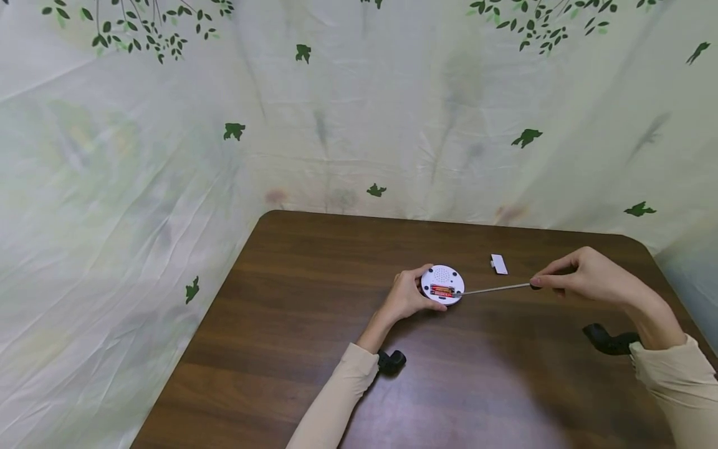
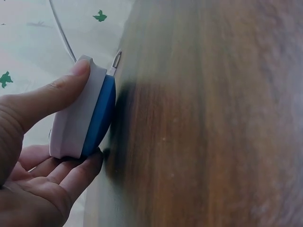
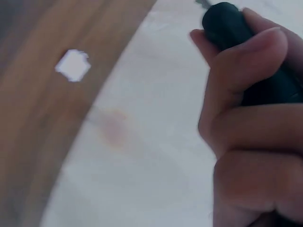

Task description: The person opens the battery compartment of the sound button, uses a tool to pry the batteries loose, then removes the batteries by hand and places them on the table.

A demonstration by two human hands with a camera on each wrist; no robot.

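My left hand (image 1: 406,293) holds a round white device (image 1: 442,273) by its edge, thumb on one side and fingers on the other. Its back faces up, showing a speaker grille and a battery compartment with red-and-orange batteries (image 1: 442,290). In the left wrist view the device has a blue layer (image 2: 100,116) on its other side. My right hand (image 1: 594,280) grips a screwdriver (image 1: 496,289) by its dark handle (image 3: 229,26). The long thin metal shaft reaches left, its tip at the compartment's right end.
A small white battery cover (image 1: 498,264) lies on the brown wooden table (image 1: 314,268) beyond the shaft. Behind the table hangs a pale cloth (image 1: 392,125) with a leaf print. Black wrist mounts (image 1: 391,363) stick out beside the sleeves.
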